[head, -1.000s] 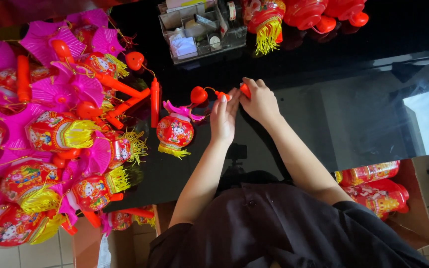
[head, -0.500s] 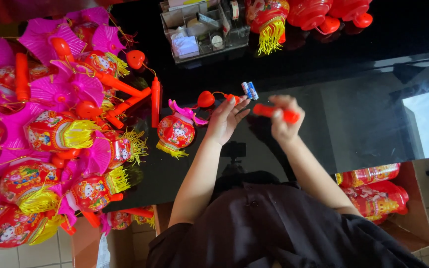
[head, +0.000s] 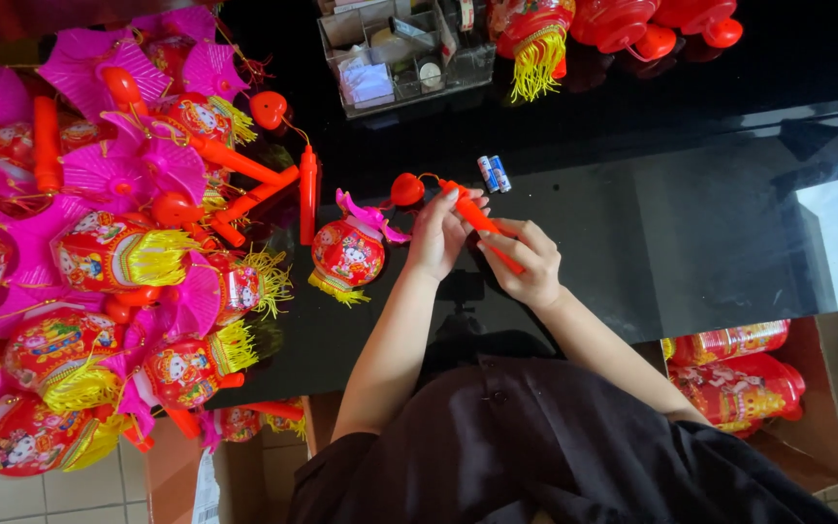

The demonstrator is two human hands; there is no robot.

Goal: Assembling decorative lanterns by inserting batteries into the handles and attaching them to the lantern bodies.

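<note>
Orange stick [head: 482,225], partly hidden, is clasped by both the left hand [head: 438,236] and right hand [head: 528,264] above the tabletop [head: 632,204].

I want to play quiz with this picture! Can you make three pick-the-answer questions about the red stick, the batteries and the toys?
1. Where do the two small blue-and-white batteries lie?
A. on the black table just beyond the hands
B. in the cardboard box
C. on the floor tiles

2. What colour is the plastic stick handle?
A. green
B. orange-red
C. white

3. How is the stick held?
A. lying untouched
B. left hand and right hand both grip it
C. hanging from a hook

Answers: 1 A, they rest on the dark tabletop; 2 B, it shows orange-red; 3 B, both hands close round it.
</note>
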